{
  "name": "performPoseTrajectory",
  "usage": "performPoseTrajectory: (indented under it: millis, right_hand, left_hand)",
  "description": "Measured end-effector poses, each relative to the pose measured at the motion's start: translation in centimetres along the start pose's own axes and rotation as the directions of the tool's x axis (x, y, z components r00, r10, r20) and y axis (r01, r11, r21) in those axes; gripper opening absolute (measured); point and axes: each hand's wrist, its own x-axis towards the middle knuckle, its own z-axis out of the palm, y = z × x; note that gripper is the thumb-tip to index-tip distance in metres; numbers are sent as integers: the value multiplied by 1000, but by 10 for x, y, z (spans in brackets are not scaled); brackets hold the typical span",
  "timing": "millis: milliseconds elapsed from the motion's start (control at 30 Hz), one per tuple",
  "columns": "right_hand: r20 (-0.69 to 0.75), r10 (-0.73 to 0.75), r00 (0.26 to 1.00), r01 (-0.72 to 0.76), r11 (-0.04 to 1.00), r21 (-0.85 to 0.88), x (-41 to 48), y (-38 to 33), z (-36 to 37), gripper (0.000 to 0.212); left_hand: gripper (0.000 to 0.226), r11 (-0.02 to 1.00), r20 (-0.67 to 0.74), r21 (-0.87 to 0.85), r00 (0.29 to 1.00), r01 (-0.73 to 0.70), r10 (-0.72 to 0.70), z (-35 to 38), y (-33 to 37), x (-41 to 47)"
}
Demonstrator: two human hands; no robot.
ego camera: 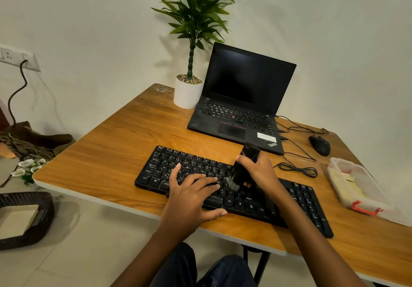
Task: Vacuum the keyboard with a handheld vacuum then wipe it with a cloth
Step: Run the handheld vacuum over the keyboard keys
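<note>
Two hands at the keyboard (pixel 305 204): left hand (pixel 191 197) flat, fingers spread on keys; right hand (pixel 259 170), at its 3 o'clock, grips the vacuum (pixel 242 172) (brush down)

Surface: wooden table (pixel 116 153), pale edge.
Front: black keyboard (pixel 169 162), set slantwise.
Back: open laptop (pixel 240 99); white plant pot (pixel 187 95) just beside it.
Right: mouse (pixel 320 146), coiled cable (pixel 298 170), clear plastic box (pixel 356 186).
</note>
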Motion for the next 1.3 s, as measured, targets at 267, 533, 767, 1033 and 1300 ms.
performPoseTrajectory:
  millis: [267, 533, 767, 1033, 1300]
  right_hand:
    - [-44, -98, 994, 99, 995, 12, 8, -3, 11, 20]
    - [-40, -125, 991, 123, 992, -41, 17, -9, 13, 14]
    - [8, -85, 996, 85, 996, -29, 19, -9, 5, 20]
    - [54, -42, 998, 42, 999, 0, 18, -11, -7, 26]
    - [42, 43, 998, -46, 996, 72, 5, -4, -4, 29]
  left_hand:
    - [55, 1000, 20, 4, 1000, 5, -5, -2, 0, 0]
    - [55, 1000, 37, -3, 999, 3, -3, -2, 0, 1]
    - [56, 1000, 74, 27, 997, 4, -6, 0, -3, -1]
    - [62, 976, 120, -20, 970, 217, -213, -41, -43, 39]
    - [44, 649, 465, -460, 787, 606, -406, -46, -123, 67]
